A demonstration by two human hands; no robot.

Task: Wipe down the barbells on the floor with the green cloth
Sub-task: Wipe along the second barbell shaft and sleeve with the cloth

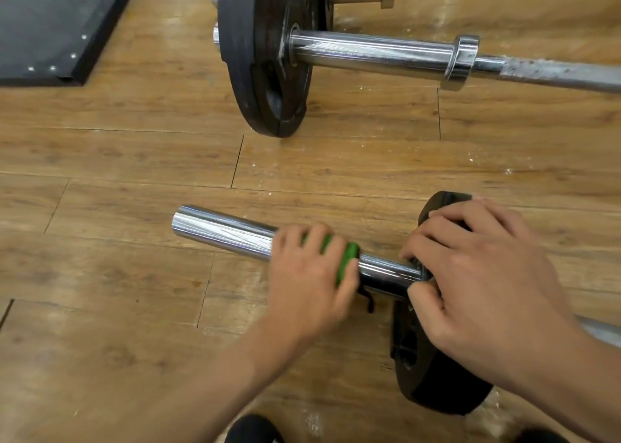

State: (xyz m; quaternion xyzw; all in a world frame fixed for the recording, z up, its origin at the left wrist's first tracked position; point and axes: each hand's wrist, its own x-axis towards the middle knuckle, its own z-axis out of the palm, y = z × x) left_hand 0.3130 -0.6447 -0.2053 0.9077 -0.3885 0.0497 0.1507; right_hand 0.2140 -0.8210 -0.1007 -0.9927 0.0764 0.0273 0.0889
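On the wooden floor (117, 160), a black mat (50, 22) fills the far left corner and two barbells (369, 52) with a large black plate (262, 56) lie along the far edge. A third barbell lies toward the near edge, its chrome sleeve (221, 230) pointing left from a small plate (433, 382). The right hand (480, 274) curls over that plate at the hub, steadying it, while the left hand (309, 274) wraps the green cloth (347, 261) tight round the sleeve's middle. This looks like the sleeve-wiping step, and the next move probably calls for sliding the cloth out to the bare end, then treating the shaft.
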